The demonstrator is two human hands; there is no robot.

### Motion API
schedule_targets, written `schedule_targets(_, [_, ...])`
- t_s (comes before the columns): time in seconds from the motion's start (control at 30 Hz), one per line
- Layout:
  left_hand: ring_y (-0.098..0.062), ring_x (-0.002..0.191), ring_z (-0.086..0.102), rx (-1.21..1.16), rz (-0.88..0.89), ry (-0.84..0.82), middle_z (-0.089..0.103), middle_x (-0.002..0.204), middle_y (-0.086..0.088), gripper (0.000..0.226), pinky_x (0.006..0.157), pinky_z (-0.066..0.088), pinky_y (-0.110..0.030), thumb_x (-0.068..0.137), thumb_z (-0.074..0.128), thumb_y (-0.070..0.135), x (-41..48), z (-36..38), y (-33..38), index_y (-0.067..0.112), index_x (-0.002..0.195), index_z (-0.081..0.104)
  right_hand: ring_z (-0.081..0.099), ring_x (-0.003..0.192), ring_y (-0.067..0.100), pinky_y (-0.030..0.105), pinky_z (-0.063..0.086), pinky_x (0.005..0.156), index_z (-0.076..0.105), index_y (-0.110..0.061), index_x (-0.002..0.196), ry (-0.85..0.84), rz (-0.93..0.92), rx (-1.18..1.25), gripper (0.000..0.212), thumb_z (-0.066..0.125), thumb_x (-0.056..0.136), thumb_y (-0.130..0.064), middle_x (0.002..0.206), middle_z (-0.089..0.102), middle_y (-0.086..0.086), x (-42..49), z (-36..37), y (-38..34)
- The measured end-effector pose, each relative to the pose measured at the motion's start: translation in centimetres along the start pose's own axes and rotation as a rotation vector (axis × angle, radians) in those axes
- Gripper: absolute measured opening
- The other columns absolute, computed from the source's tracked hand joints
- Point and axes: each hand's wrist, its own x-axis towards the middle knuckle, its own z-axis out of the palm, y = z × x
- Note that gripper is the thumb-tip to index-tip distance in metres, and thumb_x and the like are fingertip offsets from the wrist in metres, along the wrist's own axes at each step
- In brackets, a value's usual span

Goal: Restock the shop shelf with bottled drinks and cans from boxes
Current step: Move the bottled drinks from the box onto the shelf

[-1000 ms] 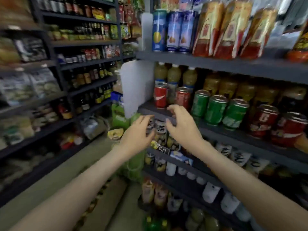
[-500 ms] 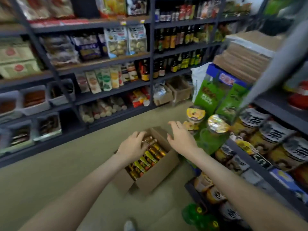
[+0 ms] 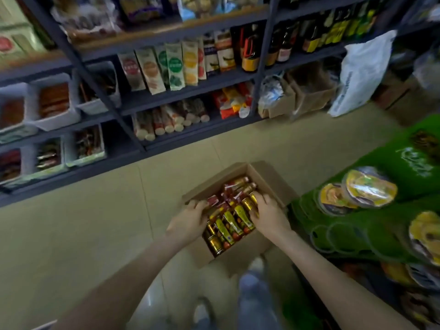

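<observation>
An open cardboard box (image 3: 270,178) sits on the floor, packed with several slim gold-and-red drink cans (image 3: 229,226) lying on their sides. Both my hands are inside it. My left hand (image 3: 189,221) curls its fingers over a red-topped can at the box's left side. My right hand (image 3: 270,214) curls its fingers round a gold can at the right side. Part of each can is hidden by the fingers.
A dark shelf unit (image 3: 181,92) with snack packets, tubs and bottles faces me across the tiled floor (image 3: 95,222). Green drink cartons and shrink-wrapped can packs (image 3: 357,194) stand close on the right. My feet (image 3: 256,265) are just below the box. More boxes and a white bag (image 3: 362,72) lie farther back.
I have turned from the can shelf down to the floor box. Both hands dropped from above the box into it and closed over cans.
</observation>
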Motion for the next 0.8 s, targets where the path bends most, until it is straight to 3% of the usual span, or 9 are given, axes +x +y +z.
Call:
schedule_targets(0.17, [-0.023, 0.126, 0.045, -0.045, -0.136, -0.115, 0.033, 0.147, -0.005, 0.051, 0.099, 0.039, -0.03, 0.099, 0.041, 0.026, 8.0, 6.7, -1.3, 0.021, 0.148, 0.027, 0.042, 0.126, 0.019, 0.031, 0.042, 0.101, 0.023, -0.019, 0.148, -0.176, 0.006, -0.041, 0.062, 0.053, 0.095, -0.022, 0.14, 0.039, 0.004, 8.9, 4.8, 6.4])
schedule_targets(0.4, [-0.026, 0.123, 0.048, -0.148, -0.281, -0.224, 0.037, 0.142, -0.004, 0.05, 0.097, 0.042, -0.035, 0.099, 0.039, 0.027, 20.8, 20.6, -4.7, 0.027, 0.147, 0.028, 0.036, 0.132, 0.015, 0.028, 0.039, 0.105, 0.016, -0.028, 0.151, -0.366, 0.007, -0.14, 0.064, 0.049, 0.097, -0.02, 0.15, 0.025, 0.002, 20.8, 16.7, 15.3])
schedule_targets(0.57, [-0.027, 0.133, 0.038, -0.137, -0.161, -0.09, 0.036, 0.147, -0.005, 0.054, 0.107, 0.036, -0.039, 0.098, 0.042, 0.021, 32.1, 30.4, -6.8, 0.026, 0.149, 0.026, 0.038, 0.129, 0.013, 0.029, 0.038, 0.107, 0.02, -0.028, 0.15, -0.344, -0.054, -0.154, 0.056, 0.043, 0.1, -0.021, 0.145, 0.037, -0.001, 31.4, 27.6, 21.2])
schedule_targets(0.8, [-0.03, 0.147, 0.001, 0.148, 0.006, -0.006, 0.0, 0.159, -0.012, 0.077, 0.118, 0.004, -0.041, 0.095, 0.049, 0.013, 46.5, 38.6, -7.9, 0.026, 0.152, -0.001, 0.006, 0.147, 0.015, 0.034, 0.008, 0.119, 0.003, -0.022, 0.153, -0.271, -0.154, -0.266, 0.073, 0.049, 0.096, -0.014, 0.16, 0.011, -0.001, 41.3, 37.7, 25.6])
